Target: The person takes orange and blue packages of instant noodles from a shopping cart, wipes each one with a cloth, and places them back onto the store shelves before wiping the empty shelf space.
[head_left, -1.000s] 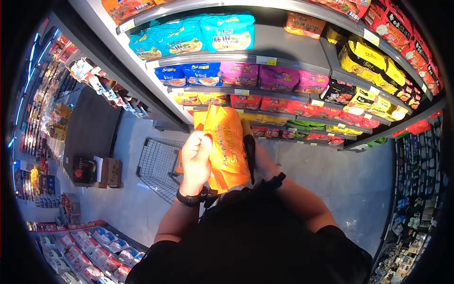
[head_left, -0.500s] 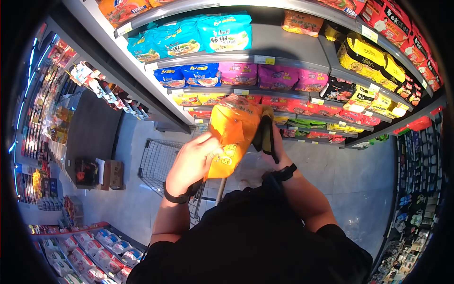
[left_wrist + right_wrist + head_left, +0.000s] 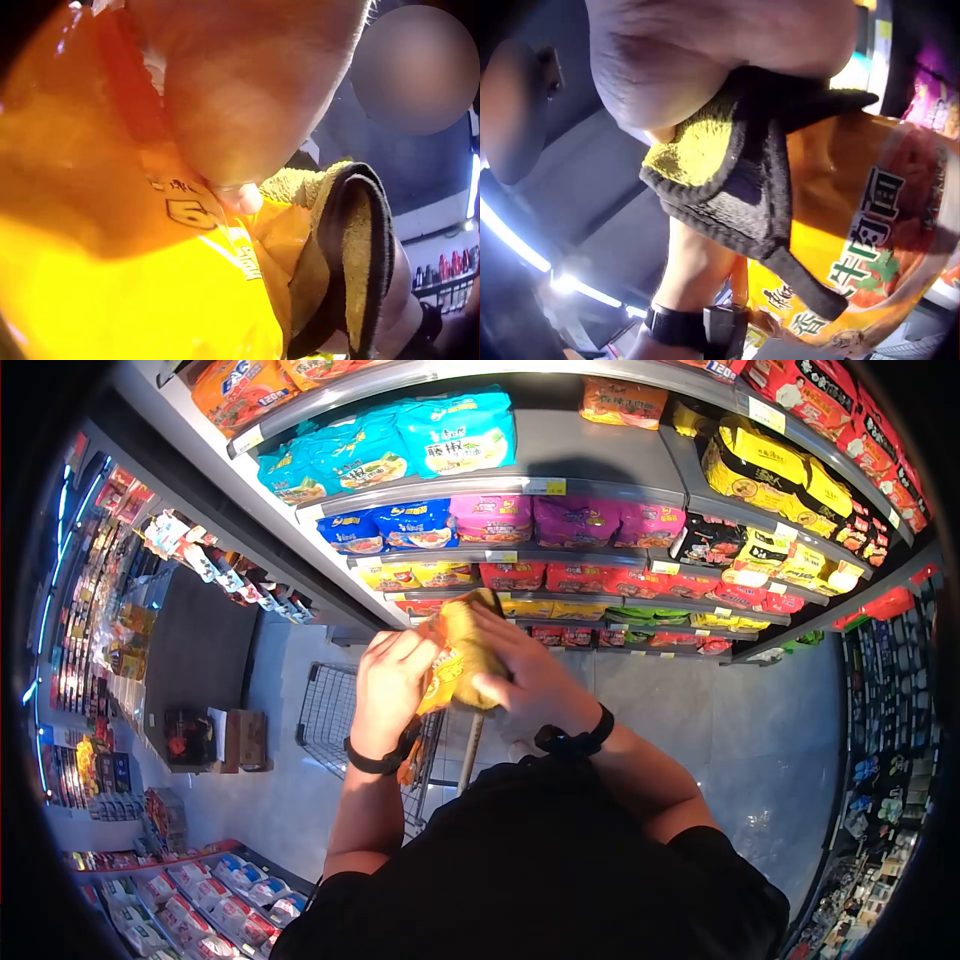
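Note:
My left hand (image 3: 388, 685) grips an orange multipack of instant noodles (image 3: 112, 292) by its edge, in front of my body. My right hand (image 3: 535, 685) holds a yellow cloth with black edging (image 3: 709, 146) against the pack's side. In the head view the cloth (image 3: 478, 660) covers much of the pack, whose yellow-orange end (image 3: 440, 680) shows between both hands. The right wrist view shows the pack's front (image 3: 840, 225), with a noodle picture and large characters. Folds of cloth hide some of my right fingers.
Ahead stands a curved store shelf (image 3: 600, 470) with turquoise noodle packs (image 3: 455, 440), purple packs (image 3: 575, 520) and yellow packs (image 3: 760, 470). A wire shopping cart (image 3: 330, 710) is below my left hand. A cardboard box (image 3: 245, 740) sits by the dark counter at left.
The pack has turned in my left hand and sits more edge-on. My right hand, with the cloth, has come from the pack's right side up and over it.

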`<state>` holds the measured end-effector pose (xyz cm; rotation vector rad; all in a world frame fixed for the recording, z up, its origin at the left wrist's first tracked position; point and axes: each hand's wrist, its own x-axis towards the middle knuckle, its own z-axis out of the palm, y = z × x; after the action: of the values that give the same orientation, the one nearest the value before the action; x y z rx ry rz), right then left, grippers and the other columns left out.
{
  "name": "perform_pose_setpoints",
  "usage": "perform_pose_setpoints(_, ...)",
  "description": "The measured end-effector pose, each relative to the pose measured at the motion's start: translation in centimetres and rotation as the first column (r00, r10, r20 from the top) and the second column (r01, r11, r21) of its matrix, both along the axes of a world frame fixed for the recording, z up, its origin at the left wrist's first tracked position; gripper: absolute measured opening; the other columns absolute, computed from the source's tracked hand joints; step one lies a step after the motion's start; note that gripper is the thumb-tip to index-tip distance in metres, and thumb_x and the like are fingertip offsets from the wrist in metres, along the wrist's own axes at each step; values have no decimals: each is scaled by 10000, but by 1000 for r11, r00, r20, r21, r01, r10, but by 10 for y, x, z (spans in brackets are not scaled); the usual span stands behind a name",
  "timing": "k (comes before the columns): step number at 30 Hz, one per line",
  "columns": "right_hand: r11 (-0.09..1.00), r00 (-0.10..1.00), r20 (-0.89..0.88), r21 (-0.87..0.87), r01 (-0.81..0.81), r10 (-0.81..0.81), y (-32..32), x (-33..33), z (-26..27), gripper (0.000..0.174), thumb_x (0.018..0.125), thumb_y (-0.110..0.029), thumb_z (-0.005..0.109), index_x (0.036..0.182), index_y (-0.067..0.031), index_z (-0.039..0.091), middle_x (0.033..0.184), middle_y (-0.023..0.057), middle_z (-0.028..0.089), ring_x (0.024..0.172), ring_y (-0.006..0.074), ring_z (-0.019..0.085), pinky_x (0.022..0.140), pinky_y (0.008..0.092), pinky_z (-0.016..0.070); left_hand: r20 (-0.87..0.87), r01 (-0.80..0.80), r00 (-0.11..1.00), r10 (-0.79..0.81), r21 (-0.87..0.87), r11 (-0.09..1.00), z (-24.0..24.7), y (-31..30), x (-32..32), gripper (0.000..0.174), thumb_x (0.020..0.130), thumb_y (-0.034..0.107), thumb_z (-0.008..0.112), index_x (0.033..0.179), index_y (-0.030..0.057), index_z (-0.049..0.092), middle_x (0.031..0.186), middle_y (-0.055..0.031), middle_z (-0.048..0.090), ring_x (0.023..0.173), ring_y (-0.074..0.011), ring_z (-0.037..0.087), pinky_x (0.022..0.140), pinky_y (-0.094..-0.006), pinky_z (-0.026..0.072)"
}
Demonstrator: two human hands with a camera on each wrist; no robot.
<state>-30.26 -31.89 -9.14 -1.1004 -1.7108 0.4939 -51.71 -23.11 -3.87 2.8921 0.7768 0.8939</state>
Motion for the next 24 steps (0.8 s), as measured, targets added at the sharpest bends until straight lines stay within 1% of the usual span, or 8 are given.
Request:
perform_pose_setpoints(3, 999, 996, 77, 14, -52, 51, 3, 2, 15, 682, 1004, -254, 692, 1601, 8, 491, 1705, 227, 422, 1610, 408, 348, 1297, 489, 315, 69, 51, 996, -56, 77, 996, 5, -3, -1, 202, 755, 58, 743, 953, 94, 730, 854, -52, 680, 807, -250, 707, 777, -395, 553)
perform_pose_setpoints(6, 986, 992, -101, -137, -91, 78, 13, 16, -8, 652, 1048, -282, 638, 1614, -2, 477, 1731, 204, 391, 1627, 390, 324, 1312, 473, 296, 131, 69, 988, -82, 99, 993, 3, -6, 1, 207, 739, 36, 753, 933, 106, 728, 891, -45, 713, 815, -248, 716, 777, -401, 568)
perform_pose_setpoints(10, 891, 893, -435, -443, -98, -118, 22, 8, -49, 507, 1154, -237, 495, 1611, -17, 475, 1653, 223, 505, 1544, 343, 480, 1256, 382, 365, 143, 69, 987, -71, 17, 997, -2, -10, 3, 250, 744, -9, 747, 975, 84, 719, 900, -75, 695, 832, -296, 709, 776, -425, 583)
perform_pose_setpoints(11, 925, 832, -542, -365, -106, -118, 25, 2, -69, 465, 1177, -225, 469, 1585, -5, 504, 1546, 223, 622, 1424, 283, 611, 1183, 342, 438, 135, 42, 990, -37, -35, 998, -6, -9, 3, 257, 749, -20, 748, 986, 76, 719, 901, -87, 686, 833, -311, 704, 766, -429, 583)
perform_pose_setpoints(16, 897, 712, -643, -440, -44, -281, 24, -9, -86, 408, 1165, -237, 503, 1439, 35, 635, 1267, 175, 777, 1159, 219, 729, 1037, 341, 540, 113, -53, 991, 73, -176, 983, -20, -13, -5, 139, 894, 14, 796, 974, 36, 685, 893, -145, 685, 806, -366, 688, 714, -427, 567)
perform_pose_setpoints(19, 842, 440, -833, -475, -257, -336, 11, 14, -104, 426, 1168, -319, 472, 1392, -15, 669, 1244, 152, 768, 1138, 222, 734, 1035, 362, 559, 137, -94, 983, 124, -207, 974, -27, -17, -12, 122, 931, 51, 799, 974, 44, 685, 893, -135, 690, 809, -355, 694, 721, -417, 566)
perform_pose_setpoints(22, 903, -9, -963, -250, -349, -270, 7, 29, -119, 482, 1174, -379, 428, 1458, -42, 621, 1323, 133, 737, 1185, 245, 729, 1073, 394, 565, 208, -75, 971, 122, -218, 973, -19, -19, -7, 123, 931, 65, 806, 968, 42, 691, 898, -121, 703, 789, -336, 699, 710, -404, 568)
perform_pose_setpoints(24, 846, 69, -932, -354, -398, -357, 1, 37, -125, 557, 1170, -436, 434, 1552, -42, 529, 1494, 125, 650, 1332, 255, 668, 1148, 415, 533, 257, -70, 957, 134, -244, 967, -16, -20, -4, 108, 926, 55, 807, 958, 39, 705, 885, -115, 711, 768, -319, 704, 696, -387, 569)
